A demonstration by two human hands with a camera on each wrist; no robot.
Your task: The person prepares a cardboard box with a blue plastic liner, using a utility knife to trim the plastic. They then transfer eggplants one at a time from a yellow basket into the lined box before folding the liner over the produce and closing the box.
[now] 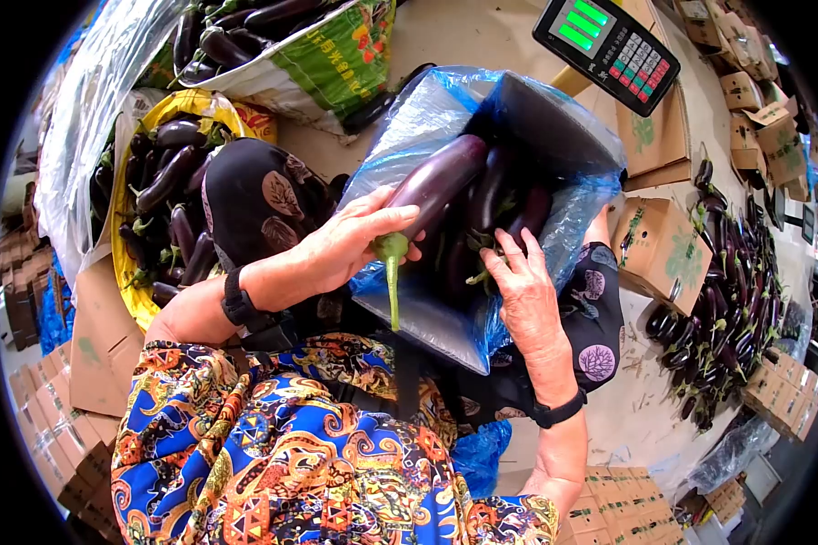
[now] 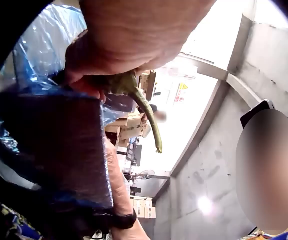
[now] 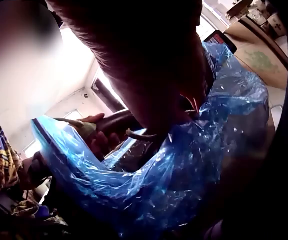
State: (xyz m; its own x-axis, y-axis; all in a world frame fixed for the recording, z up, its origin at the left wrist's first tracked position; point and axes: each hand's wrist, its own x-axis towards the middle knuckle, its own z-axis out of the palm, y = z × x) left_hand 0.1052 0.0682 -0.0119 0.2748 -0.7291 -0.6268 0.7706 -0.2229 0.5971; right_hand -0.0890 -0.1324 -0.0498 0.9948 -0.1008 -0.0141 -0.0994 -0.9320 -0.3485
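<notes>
In the head view, my left hand (image 1: 350, 238) grips a large purple eggplant (image 1: 441, 177) at its stem end. Its long green stem (image 1: 392, 272) points toward my body, and also juts out below the hand in the left wrist view. The eggplant lies slanted over a box lined with a blue plastic bag (image 1: 395, 123), which sits between my knees. More eggplants (image 1: 491, 186) fill the box. My right hand (image 1: 521, 286) rests on them at the near right side, fingers loosely spread by their green stem ends. In the right wrist view the blue bag (image 3: 184, 175) wraps the box's outside.
A yellow-rimmed sack (image 1: 129, 227) and a green printed sack (image 1: 336, 68), both full of eggplants, stand at left. A digital scale (image 1: 606, 50) is at the top right. Beside a carton (image 1: 661, 250) lies a large pile of eggplants (image 1: 723, 300) on the floor.
</notes>
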